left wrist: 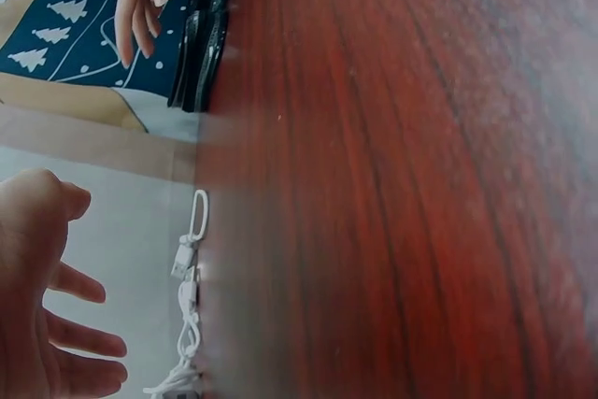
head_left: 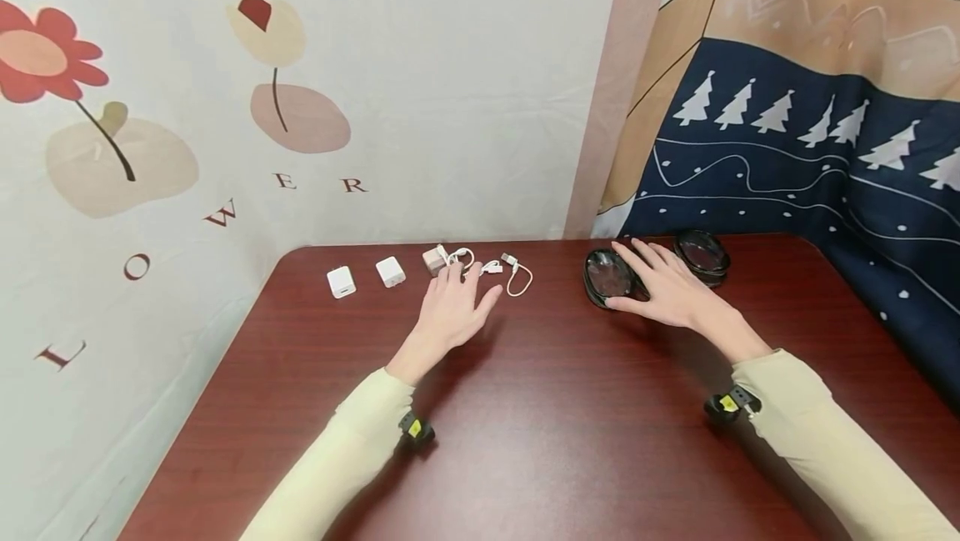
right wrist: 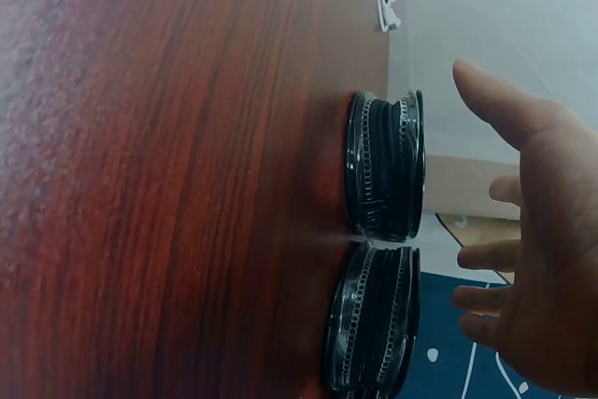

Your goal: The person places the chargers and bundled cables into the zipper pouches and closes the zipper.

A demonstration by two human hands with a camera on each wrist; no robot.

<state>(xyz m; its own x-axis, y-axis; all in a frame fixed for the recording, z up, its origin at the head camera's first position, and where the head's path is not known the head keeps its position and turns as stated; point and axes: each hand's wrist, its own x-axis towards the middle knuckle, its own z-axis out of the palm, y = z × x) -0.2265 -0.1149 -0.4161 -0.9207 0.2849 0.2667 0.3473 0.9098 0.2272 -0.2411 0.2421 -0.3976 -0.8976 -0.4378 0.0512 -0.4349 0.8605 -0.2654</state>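
In the head view my left hand hovers over white charging cables near the table's back edge, fingers loosely spread. The left wrist view shows that hand apart from the cables, holding nothing. My right hand spreads above a round black zip case with a see-through lid. A second such case lies to its right. In the right wrist view a gap separates the hand from the nearer case and the other case.
White charger plugs and another plug line the back left of the dark red wooden table. Behind it hangs a pale printed cloth, with a navy tree-patterned part at right.
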